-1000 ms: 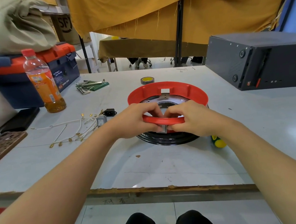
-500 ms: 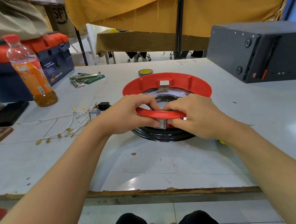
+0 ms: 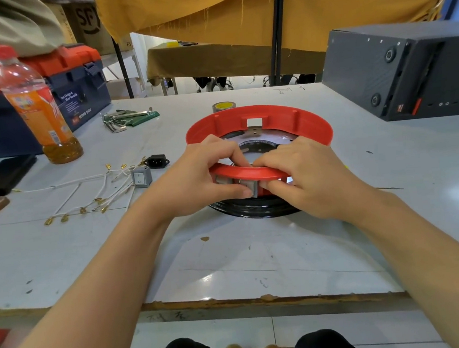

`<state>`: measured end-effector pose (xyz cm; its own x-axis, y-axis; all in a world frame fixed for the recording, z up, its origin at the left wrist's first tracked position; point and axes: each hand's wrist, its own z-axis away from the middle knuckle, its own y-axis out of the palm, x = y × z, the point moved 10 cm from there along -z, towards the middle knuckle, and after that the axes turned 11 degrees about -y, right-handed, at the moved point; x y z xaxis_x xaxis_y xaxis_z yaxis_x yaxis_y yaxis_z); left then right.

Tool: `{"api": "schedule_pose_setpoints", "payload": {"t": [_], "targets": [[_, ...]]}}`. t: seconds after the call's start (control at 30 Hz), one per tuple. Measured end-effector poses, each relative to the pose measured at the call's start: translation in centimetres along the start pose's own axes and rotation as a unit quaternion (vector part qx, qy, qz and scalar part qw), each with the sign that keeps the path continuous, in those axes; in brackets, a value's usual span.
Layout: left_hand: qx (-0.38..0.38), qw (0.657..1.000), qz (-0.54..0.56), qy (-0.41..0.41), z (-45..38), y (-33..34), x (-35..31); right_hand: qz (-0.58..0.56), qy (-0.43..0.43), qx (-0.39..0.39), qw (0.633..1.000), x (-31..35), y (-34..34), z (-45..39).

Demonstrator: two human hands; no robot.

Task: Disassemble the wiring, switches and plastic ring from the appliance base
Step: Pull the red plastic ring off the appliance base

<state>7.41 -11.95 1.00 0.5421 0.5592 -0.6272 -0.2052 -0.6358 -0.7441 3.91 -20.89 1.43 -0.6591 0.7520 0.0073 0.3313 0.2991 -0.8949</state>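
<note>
Over the last second both hands shifted slightly on the near rim of the red plastic ring (image 3: 258,117), centre frame, seated on the black appliance base (image 3: 254,208). Left hand (image 3: 197,177) and right hand (image 3: 304,172) pinch a grey switch (image 3: 247,185) still mounted there. Freed wiring (image 3: 84,193) and another switch (image 3: 141,176) lie centre-left; ring removal remains.

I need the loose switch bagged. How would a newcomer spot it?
Start at the orange drink bottle on the table's left. Nearer the red plastic ring lie white wires; the grey rocker switch sits at their right end, square, beside a black socket.
</note>
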Motion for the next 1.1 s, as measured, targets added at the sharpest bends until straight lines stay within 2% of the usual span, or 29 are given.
{"api": "schedule_pose_setpoints", "payload": {"t": [0.27, 0.67, 0.83, 1.1], "targets": [[0.004, 1.000, -0.004, -0.013, 0.00, 0.08, 0.05, -0.015, -0.002, -0.014, 1.000, 0.01, -0.18, 0.09], [0.008, 1.000, -0.017, 0.000, 0.19, -0.08, -0.15, 0.027, 0.022, -0.007, 0.999, -0.12, -0.18, -0.11], [0.034, 0.999, -0.005, -0.015, 0.03, -0.19, 0.01, 0.009, -0.004, -0.015, 1.000, 0.20, -0.41, -0.14], [0.001, 1.000, 0.005, 0.005, 0.08, -0.24, -0.39, 0.021, -0.020, -0.013, 1.000, 0.60, -0.22, -0.11]]}}
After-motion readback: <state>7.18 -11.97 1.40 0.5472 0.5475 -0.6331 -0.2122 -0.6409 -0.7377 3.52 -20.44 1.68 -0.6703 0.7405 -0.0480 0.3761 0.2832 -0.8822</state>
